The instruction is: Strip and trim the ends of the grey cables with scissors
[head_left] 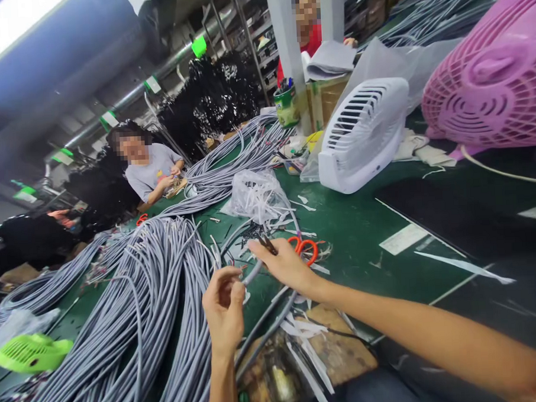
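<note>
My left hand (223, 306) pinches a grey cable (252, 274) near its end, just above the green table (353, 233). My right hand (282, 262) grips the same cable's tip, where thin dark wires (268, 244) stick out past the fingers. Orange-handled scissors (306, 249) lie on the table right behind my right hand. A big heap of grey cables (144, 313) spreads to the left of both hands.
A white fan (363, 134) and a pink fan (489, 79) stand at the right. A clear bag of scraps (254, 195) lies behind the scissors. Two people sit across the table, one in grey (149, 167), one in red (309, 36). White sleeve offcuts (307, 335) litter the near edge.
</note>
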Demonstrator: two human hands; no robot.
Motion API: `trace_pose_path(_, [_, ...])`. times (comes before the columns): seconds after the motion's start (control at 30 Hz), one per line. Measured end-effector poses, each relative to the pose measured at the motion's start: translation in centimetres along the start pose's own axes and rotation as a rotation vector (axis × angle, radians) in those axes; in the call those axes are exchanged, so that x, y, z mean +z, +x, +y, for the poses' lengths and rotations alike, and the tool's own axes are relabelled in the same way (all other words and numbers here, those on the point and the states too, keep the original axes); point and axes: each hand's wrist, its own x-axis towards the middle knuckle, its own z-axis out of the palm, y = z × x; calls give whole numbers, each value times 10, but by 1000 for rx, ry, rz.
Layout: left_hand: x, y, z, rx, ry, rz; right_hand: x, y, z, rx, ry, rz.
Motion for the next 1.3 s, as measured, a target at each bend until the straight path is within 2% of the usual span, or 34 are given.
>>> trace_pose_path(0.1, [-1, 3, -1, 192, 150, 115, -9, -4, -8, -226, -157, 15])
trace_pose_path(0.23, [-1, 4, -7, 172, 329, 258, -13, -13, -8, -574, -320, -79])
trace_pose_path(0.3, [1, 2, -9, 171, 413, 253, -15, -15, -7, -727, -380, -80])
trace_pose_path(0.37, [3, 0, -8, 219, 481, 186, -17, -15, -7, -761, -403, -59])
trace_pose_path(0.43, [6, -3, -4, 285, 501, 72, -20, -12, -11, -668, -367, -45])
trace_pose_path(0.5, [8, -6, -1, 315, 482, -49, -22, -8, -15, -495, -280, -56])
trace_pose_path(0.6, [10, -11, 0, 251, 396, -169, -20, 0, -17, -185, -78, -145])
trace_pose_path(0.77, [12, -15, -3, 104, 145, -81, -6, 6, -3, 392, 364, -357])
trace_pose_path(0.87, [12, -15, -4, 53, 68, -47, 1, 5, 4, 629, 515, -525])
trace_pose_path(0.97, [11, -16, -5, 28, 1, -21, 4, 4, 8, 718, 583, -639])
trace_pose_path(1.17, [9, -17, -7, -17, -119, -52, 4, 3, 7, 688, 589, -679])
trace_pose_path(1.23, [9, -17, -5, 18, -38, -38, 5, 1, 7, 678, 578, -657])
trace_pose_path(1.3, [10, -15, -2, 63, 103, -35, 6, 0, 6, 629, 546, -534])
